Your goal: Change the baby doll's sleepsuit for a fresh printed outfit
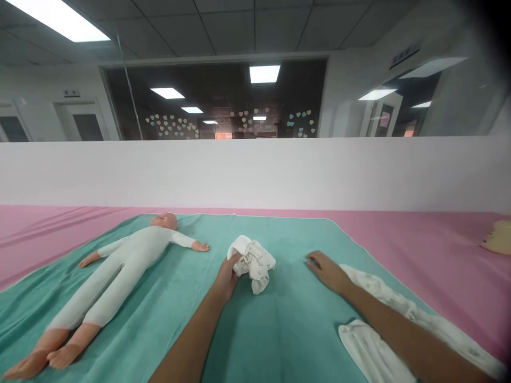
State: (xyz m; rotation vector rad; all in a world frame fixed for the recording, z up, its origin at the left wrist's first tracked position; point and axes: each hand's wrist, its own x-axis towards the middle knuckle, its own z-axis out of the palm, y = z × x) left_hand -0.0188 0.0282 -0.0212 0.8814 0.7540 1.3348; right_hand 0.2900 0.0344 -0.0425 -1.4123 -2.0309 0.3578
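Bunched in the fingers of my left hand (227, 277) is a crumpled white baby garment (261, 263) with a small print; its exact kind is hidden by the folds. My right hand (328, 271) hovers low over or rests on the green sheet (275, 330), fingers loosely bent and apart, holding nothing. Beneath and beside my right forearm lies a white printed garment (373, 346) with two long parts like trouser legs. To the left, a baby doll (138, 252) in a white long-sleeved suit lies on its back, arms spread, bare feet towards me.
Pink cloth (403, 239) shows around the green sheet. A low white wall (247, 173) runs along the far edge, with a dark window behind it. At the far right edge sits a pale yellow object (498, 238), partly cut off.
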